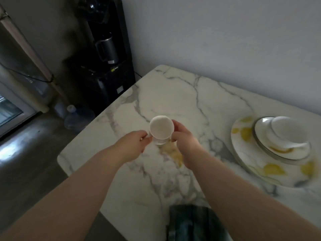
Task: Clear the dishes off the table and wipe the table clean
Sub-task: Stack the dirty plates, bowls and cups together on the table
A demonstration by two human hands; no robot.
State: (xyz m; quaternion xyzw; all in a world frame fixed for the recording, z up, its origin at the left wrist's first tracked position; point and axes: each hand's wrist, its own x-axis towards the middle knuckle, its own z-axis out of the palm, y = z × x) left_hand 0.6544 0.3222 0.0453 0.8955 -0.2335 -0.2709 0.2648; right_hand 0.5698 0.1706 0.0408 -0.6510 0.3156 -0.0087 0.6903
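Left hand (137, 141) and right hand (184, 139) curl fingers (176, 126) round white cup (161, 127) (beside yellowish spill (174, 154)).

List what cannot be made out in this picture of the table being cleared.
1. Head view: the yellow spill is partly hidden under the cup and right hand.
2. Head view: the dark thing at the bottom is blurred and cut off by the frame edge; cloth or chair, unclear.
3. Head view: the table runs past the right edge, so anything further along is unseen.
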